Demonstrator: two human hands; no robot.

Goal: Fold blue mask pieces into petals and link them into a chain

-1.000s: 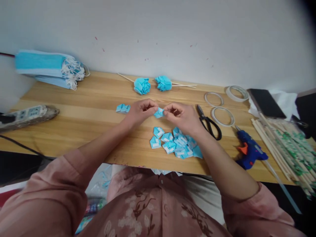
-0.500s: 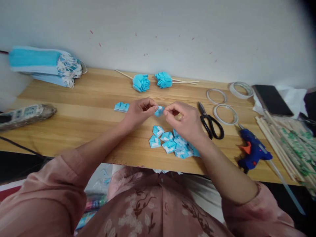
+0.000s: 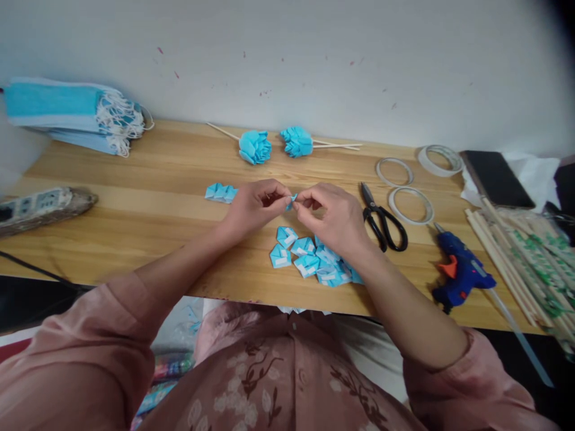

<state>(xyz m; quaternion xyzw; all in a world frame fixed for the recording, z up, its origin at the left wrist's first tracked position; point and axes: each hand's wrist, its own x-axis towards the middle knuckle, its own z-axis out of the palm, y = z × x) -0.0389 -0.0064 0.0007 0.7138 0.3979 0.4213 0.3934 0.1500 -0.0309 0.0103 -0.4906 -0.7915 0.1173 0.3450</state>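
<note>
Both hands meet over the middle of the wooden table. My left hand pinches a small blue folded piece from the left, and my right hand pinches it from the right; the fingers hide most of it. A row of blue folded pieces lies beside my left hand, partly behind it. Below my right hand spreads a pile of blue folded pieces with white strips, partly covered by the hand and wrist. Two blue flowers on sticks, one left and one right, lie further back.
Black scissors, tape rolls and a blue glue gun lie to the right, with sticks and a phone beyond. Masks and a power strip are at the left.
My hands have drawn closer together around the blue piece, and less of it shows between the fingers. The view has shifted slightly.
</note>
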